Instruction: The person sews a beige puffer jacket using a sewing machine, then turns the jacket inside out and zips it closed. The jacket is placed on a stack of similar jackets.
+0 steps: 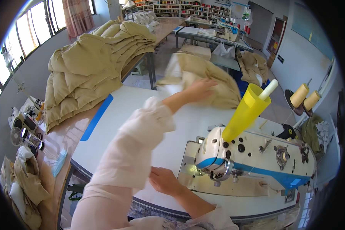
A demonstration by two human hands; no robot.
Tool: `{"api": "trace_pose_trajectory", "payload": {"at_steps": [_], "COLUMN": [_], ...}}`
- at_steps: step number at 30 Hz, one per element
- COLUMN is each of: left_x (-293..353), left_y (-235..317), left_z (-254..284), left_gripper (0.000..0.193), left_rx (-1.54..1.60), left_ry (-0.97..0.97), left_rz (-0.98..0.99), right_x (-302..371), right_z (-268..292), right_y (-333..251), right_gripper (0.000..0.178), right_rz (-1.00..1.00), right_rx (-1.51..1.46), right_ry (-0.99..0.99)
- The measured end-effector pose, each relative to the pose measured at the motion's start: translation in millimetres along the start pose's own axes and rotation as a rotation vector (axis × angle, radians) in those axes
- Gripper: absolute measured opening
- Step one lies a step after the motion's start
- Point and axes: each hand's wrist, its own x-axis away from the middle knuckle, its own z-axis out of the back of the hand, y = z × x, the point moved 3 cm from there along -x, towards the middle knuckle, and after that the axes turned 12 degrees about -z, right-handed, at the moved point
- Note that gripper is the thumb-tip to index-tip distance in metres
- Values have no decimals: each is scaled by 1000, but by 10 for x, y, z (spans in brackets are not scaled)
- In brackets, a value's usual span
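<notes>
Across the white table (138, 115), my left hand (199, 90) reaches to a tan padded garment piece (222, 86) at the far edge. Both hand and fabric are smeared by motion, so whether the fingers grip it does not show. My right hand (165, 181) is low over the near part of the table, left of the sewing machine (253, 157). Its fingers are partly hidden behind my left sleeve, and I cannot see anything in them. A yellow cone-shaped holder (244, 115) with a white rod (268, 89) rises from the machine head.
A large heap of tan padded fabric (84, 73) covers the side table (57, 153) at left. Thread cones (299, 96) stand at right. A small fan (16, 135) and blue mask (59, 163) lie left. Another padded piece (253, 65) sits beyond the machine.
</notes>
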Motion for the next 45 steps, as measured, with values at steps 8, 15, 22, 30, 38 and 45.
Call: {"api": "trace_pose_trajectory", "payload": {"at_steps": [8,15,22,30,38,45], "left_x": [2756,4481,4972,3938,3793,3814], "left_y": [349,366,81,-552,-1499,-782], "left_z": [1136,2470,3149,3409,3764,4670], "left_gripper": [41,45,55,38,32,31], "left_rx": [-410,-677,-830,-1052,-1344,-537], "left_ry": [-233,-99,106,-101,-194,582], "left_rz": [242,628,746,664,863,715], "right_x": [-73,-87,-81,-118,-173,-141], "right_z": [40,-5,-30,12,31,-3], "right_y": [6,-13,22,65,51,125], "right_gripper": [40,36,35,35,35,35], "right_rz": [-90,-271,-492,-640,-693,-639], "right_rx": [-21,-132,-252,-333,-382,-422], "right_ry": [8,9,29,38,-14,-10]}}
